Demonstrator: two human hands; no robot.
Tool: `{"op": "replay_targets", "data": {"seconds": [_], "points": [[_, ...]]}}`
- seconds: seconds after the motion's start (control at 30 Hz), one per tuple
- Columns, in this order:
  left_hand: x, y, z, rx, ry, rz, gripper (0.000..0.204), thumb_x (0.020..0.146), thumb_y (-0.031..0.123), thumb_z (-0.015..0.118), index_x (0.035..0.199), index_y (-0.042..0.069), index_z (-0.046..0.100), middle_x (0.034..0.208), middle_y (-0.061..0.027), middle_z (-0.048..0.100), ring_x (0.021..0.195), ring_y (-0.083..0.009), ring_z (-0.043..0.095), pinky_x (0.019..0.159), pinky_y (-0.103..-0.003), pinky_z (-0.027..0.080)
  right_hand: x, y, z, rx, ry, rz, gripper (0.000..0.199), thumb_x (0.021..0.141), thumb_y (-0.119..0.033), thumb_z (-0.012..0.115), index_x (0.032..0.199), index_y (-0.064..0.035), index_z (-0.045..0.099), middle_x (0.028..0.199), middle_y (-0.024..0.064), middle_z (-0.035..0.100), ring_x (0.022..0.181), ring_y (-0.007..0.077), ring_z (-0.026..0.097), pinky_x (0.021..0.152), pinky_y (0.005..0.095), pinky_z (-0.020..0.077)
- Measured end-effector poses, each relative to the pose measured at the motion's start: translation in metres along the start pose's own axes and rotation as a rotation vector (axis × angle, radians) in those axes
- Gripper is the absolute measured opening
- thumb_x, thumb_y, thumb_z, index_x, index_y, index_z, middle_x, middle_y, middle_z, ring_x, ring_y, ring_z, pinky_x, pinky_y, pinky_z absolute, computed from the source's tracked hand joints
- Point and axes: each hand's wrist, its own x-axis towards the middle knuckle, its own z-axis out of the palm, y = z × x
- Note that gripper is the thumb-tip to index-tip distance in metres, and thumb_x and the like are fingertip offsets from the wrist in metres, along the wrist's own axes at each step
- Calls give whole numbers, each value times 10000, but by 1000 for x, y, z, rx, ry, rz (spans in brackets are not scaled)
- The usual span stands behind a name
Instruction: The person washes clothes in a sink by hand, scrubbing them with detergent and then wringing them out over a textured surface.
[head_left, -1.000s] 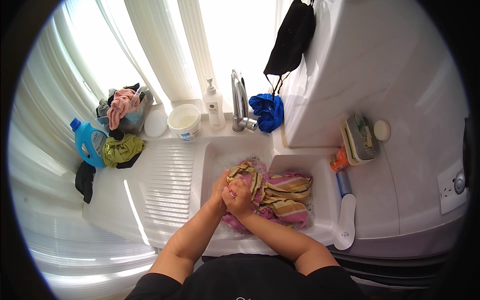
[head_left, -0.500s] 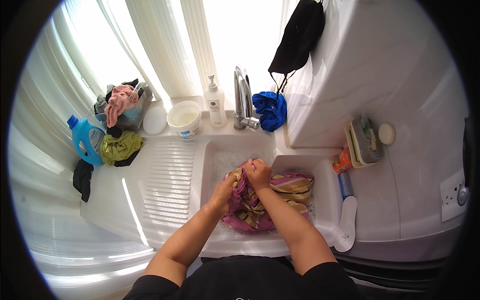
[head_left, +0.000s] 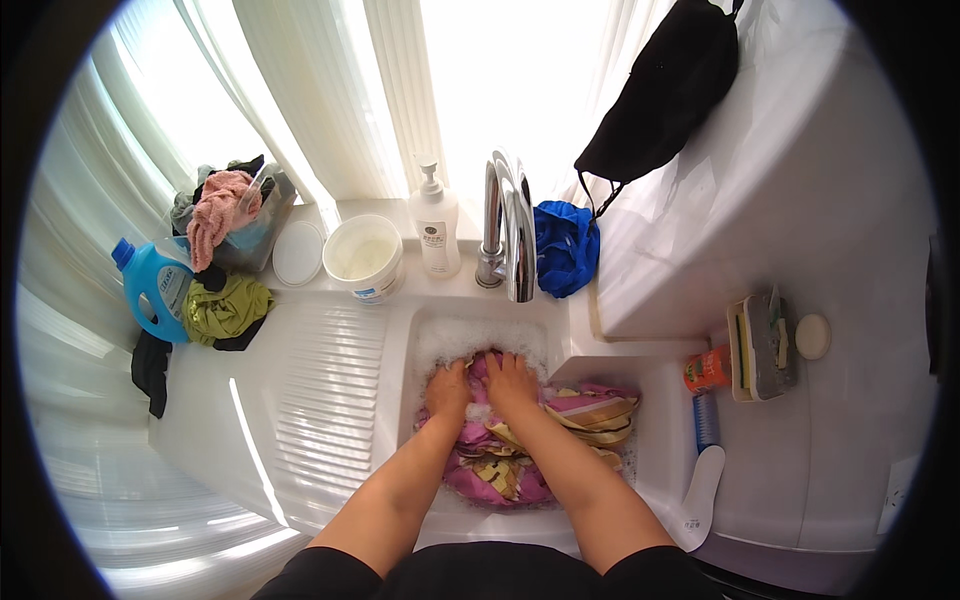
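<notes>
In the white sink (head_left: 660,440) lies a wet pink cloth with yellow and brown stripes (head_left: 500,480), bunched among white suds (head_left: 470,335). My left hand (head_left: 448,390) is pressed down at the cloth's far left part, its fingers curled into the fabric. Close beside it, my right hand (head_left: 511,383) pushes on the same bunch with bent fingers gripping it. Between the two hands a fold of pink fabric shows. Some fingertips are hidden in cloth and foam. The striped right end of the cloth rests against the sink's right side.
A chrome faucet (head_left: 510,230) rises behind the sink, near a pump bottle (head_left: 435,225) and a white tub (head_left: 365,255). Leftward are a ridged washboard (head_left: 330,400), a green cloth (head_left: 228,308) and a blue detergent bottle (head_left: 155,290). A brush (head_left: 705,420) lies right; a black mask (head_left: 665,95) hangs above.
Both hands have lowered the raised, twisted bunch of cloth into the suds and moved slightly apart. More foam shows around them. The view has shifted a little.
</notes>
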Motion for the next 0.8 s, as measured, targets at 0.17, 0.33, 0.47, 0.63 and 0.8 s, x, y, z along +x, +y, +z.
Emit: {"op": "replay_targets", "data": {"seconds": [0.17, 0.33, 0.47, 0.63, 0.8], "points": [[73, -67, 83, 138, -348, 1, 411, 931, 296, 467, 1270, 93, 579, 1330, -191, 545, 1279, -363, 471, 1029, -468, 405, 38, 14, 71, 385, -359, 318, 293, 855, -217, 605, 1100, -66, 662, 1135, 212, 636, 1065, 348, 612, 898, 475, 487], [85, -76, 88, 112, -304, 243, 450, 925, 329, 483, 1299, 89, 557, 1253, -176, 594, 1234, -345, 493, 1062, -440, 344, 80, 73, 164, 311, -635, 200, 325, 836, -187, 606, 1088, 10, 660, 1144, 258, 627, 1057, 386, 615, 912, 469, 478], [29, -29, -9, -862, 9, -5, 221, 946, 139, 512, 1126, 32, 580, 1027, -121, 634, 999, -237, 606, 869, -353, 484, 27, 9, 10, 431, -113, 192, 303, 771, -142, 668, 1036, 3, 669, 1082, 247, 642, 1045, 393, 612, 880, 480, 488], [-35, -3, -48, -1687, 41, 101, 88, 976, 88, 506, 1013, 31, 562, 932, -79, 625, 856, -189, 637, 783, -327, 536, -10, 29, -4, 586, 298, 121, 285, 694, -218, 784, 851, -3, 683, 894, 205, 634, 932, 406, 615, 811, 450, 511], [-57, -11, -72, -1939, -64, 120, 179, 998, 186, 515, 1037, 14, 546, 974, -107, 639, 884, -228, 661, 821, -384, 553, -53, 30, -64, 882, 140, -83, 243, 728, -203, 767, 676, -19, 619, 1171, 220, 601, 1144, 345, 564, 903, 392, 459]]}}
